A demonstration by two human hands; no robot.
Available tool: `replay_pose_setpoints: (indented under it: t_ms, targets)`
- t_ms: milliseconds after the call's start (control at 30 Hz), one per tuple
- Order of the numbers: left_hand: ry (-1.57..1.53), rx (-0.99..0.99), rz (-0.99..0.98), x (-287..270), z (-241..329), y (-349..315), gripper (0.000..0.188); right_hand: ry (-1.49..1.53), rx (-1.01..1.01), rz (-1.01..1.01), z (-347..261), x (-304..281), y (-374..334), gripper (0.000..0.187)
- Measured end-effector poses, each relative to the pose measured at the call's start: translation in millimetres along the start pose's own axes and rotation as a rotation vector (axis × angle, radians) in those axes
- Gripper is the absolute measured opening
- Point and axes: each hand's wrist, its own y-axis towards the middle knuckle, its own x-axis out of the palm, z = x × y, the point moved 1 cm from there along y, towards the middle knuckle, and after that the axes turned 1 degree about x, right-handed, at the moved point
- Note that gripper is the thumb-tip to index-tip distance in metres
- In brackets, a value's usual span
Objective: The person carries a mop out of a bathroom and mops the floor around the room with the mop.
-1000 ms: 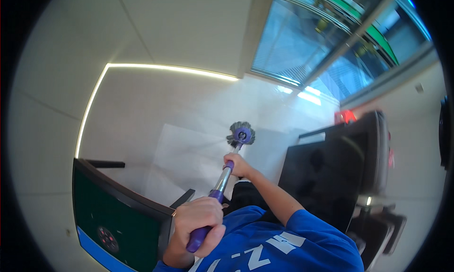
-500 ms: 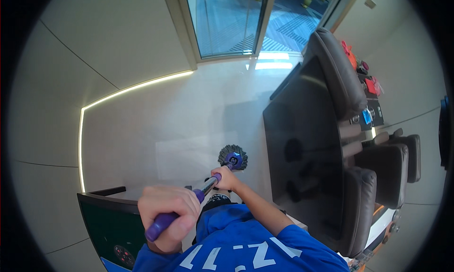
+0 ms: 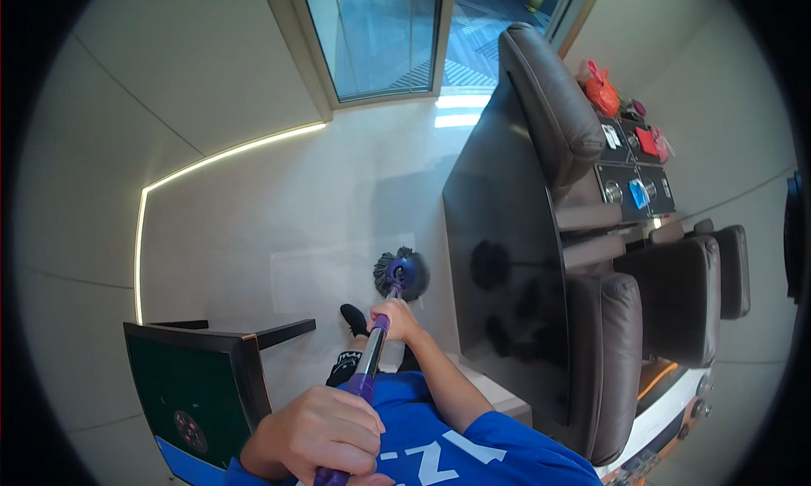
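A mop (image 3: 368,366) with a purple and metal handle slants from my body down to the floor. Its round head (image 3: 400,273), dark grey strands around a purple disc, rests on the pale floor ahead of my feet. My left hand (image 3: 334,434) is closed around the purple grip at the handle's upper end, close to my blue shirt. Lower on the shaft, my right hand (image 3: 394,319) wraps the handle just above the mop head. A black shoe (image 3: 355,319) shows on the floor beside the handle.
Left stands a green-topped table (image 3: 198,393) with dark legs. On the right are a glossy black panel (image 3: 507,232), brown leather seats (image 3: 562,106) and a black console (image 3: 621,194) with bags on it. A glass door (image 3: 372,42) stands at the far side; a lit strip (image 3: 228,152) edges the left wall.
My left hand has moved right and down, closer to my body, with the handle's end. The mop head has shifted slightly left. More of the green-topped table and my shoe show.
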Motion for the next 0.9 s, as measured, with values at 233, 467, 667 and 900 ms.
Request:
replay_pose_setpoints:
  t_ms: [233,467,667,900]
  targets:
    - [0.220,-0.194,0.279,36.5,-38.3,-49.4,0.022,-0.059,-0.221,-0.136,65.8,-14.5,57.7,0.019]
    - [0.323,-0.285,0.783,50.2,-158.9,-92.5,0.010,-0.040,0.008,-0.092,150.6,-6.2,121.3,0.041]
    - [0.330,-0.221,0.761,-3.9,-121.6,-111.8,0.009,-0.197,0.086,-0.040,77.2,3.4,130.7,0.036]
    - [0.163,0.043,0.571,-44.3,-26.6,-125.2,0.016,-0.392,0.168,-0.074,-55.8,21.1,68.8,0.039]
